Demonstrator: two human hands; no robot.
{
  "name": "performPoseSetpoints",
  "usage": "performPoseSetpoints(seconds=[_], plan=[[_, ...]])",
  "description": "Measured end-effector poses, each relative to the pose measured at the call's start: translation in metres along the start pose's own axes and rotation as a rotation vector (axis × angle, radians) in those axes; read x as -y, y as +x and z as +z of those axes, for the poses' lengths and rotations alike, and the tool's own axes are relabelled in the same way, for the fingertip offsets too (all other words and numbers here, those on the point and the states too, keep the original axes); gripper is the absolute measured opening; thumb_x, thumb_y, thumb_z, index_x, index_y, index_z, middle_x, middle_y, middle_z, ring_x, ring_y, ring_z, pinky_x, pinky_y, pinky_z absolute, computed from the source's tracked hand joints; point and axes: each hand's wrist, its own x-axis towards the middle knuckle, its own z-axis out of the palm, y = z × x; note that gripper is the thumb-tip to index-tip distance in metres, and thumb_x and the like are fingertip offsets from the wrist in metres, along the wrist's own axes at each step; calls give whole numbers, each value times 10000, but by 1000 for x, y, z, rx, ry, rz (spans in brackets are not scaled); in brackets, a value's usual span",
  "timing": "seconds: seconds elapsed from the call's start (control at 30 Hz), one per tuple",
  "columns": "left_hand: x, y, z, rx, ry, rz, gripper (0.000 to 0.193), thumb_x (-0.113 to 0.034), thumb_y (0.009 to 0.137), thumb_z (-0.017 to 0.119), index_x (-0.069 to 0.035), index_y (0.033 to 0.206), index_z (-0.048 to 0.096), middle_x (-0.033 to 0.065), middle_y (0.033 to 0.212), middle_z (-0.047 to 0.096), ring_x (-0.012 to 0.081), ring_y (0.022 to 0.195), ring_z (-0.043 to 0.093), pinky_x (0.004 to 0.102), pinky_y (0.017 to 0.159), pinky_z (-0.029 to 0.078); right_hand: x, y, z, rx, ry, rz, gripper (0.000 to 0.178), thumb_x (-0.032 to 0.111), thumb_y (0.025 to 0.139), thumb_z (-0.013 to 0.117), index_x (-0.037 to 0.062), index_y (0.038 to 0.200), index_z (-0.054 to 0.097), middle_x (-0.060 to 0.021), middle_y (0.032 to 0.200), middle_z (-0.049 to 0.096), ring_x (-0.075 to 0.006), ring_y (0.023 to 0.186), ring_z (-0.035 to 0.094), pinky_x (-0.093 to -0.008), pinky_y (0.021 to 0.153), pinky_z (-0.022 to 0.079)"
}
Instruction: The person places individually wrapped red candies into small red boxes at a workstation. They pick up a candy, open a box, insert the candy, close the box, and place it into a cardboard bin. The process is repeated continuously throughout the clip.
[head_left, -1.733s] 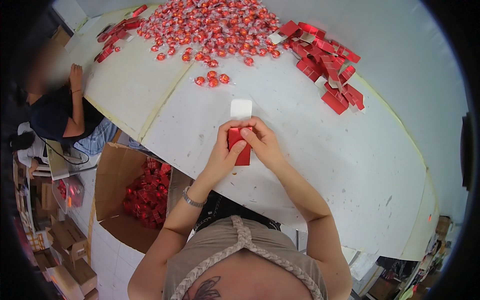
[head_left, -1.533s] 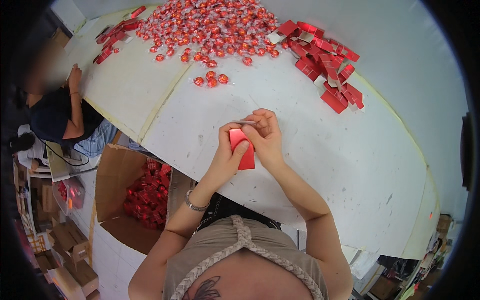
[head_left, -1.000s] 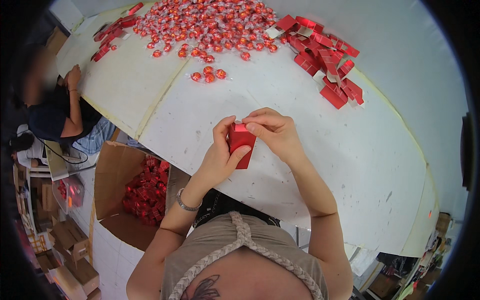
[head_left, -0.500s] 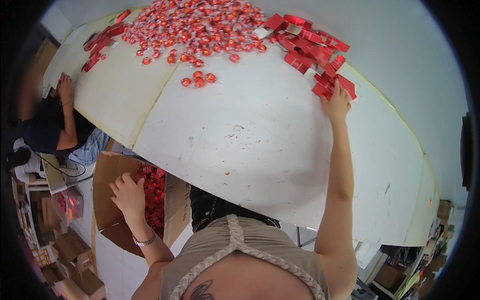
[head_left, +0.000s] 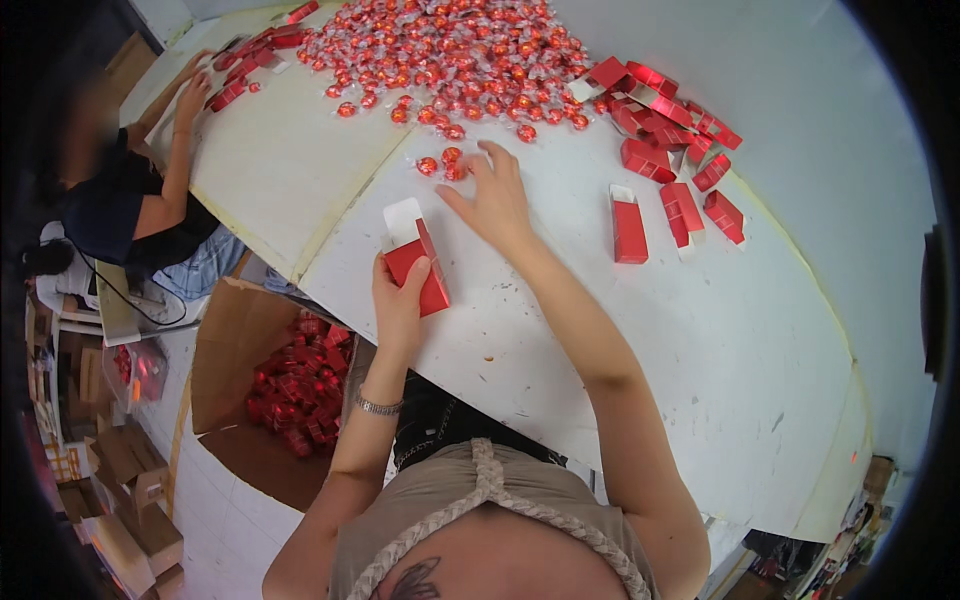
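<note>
My left hand [head_left: 398,308] grips a small red carton [head_left: 432,290] above the near part of the white table, fingers wrapped round its lower half. The carton's white end flap stands raised at the top. Farther off, my right hand [head_left: 492,200] reaches over the tabletop with thumb and fingers apart. Its fingertips are beside a few red wrapped candies [head_left: 428,166]; whether they touch one I cannot tell. Behind these lies a big heap of the same red candies in clear twisted wrappers [head_left: 450,60].
More red cartons [head_left: 645,160] lie at the right back, a single one [head_left: 628,228] nearer. A cardboard box [head_left: 225,350] filled with red cartons stands below the table's left edge. At the far left a person [head_left: 140,200] works at the same white table [head_left: 600,330].
My right hand has moved left from the carton pile to the candies. My left hand has come up from over the cardboard box and now holds a carton. Several cartons at the right lie differently.
</note>
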Motion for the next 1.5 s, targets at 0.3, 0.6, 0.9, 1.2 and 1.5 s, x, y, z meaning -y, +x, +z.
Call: performPoseSetpoints(seconds=[0.3,0.6,0.9,1.2,1.5], plan=[[3,3,-12,172,189,80,566,-63,800,713,-61,1187,301,114,998,614,159,867,614,277,721,516,-48,-30,-11,127,195,384,335,303,731,738,98,985,663,-98,1051,553,-258,905,562,-373,725,499],[17,0,38,505,304,94,678,-131,743,774,-34,1232,315,111,1011,599,156,901,589,275,774,499,25,-10,-129,612,-182,-224,427,329,748,712,127,1116,642,-74,911,482,-210,790,578,-328,631,504],[21,-17,49,604,294,55,723,-50,785,721,-57,1295,208,137,1122,525,179,1020,555,302,815,505,19,-31,-144,438,259,229,420,334,690,745,77,1010,655,-53,1077,576,-248,877,586,-348,729,499],[40,-32,49,622,262,233,884,-89,806,707,-90,1390,43,225,1261,427,254,1091,529,385,891,482,-1,-78,-139,213,281,136,286,240,750,732,108,991,654,-79,1251,469,-269,1114,449,-380,932,356],[24,-49,56,617,323,165,511,-85,798,721,-53,1198,405,99,1168,495,169,1043,534,311,881,470,7,-116,-108,118,794,437,102,109,871,622,41,947,614,-82,1108,546,-172,1001,536,-300,873,443]])
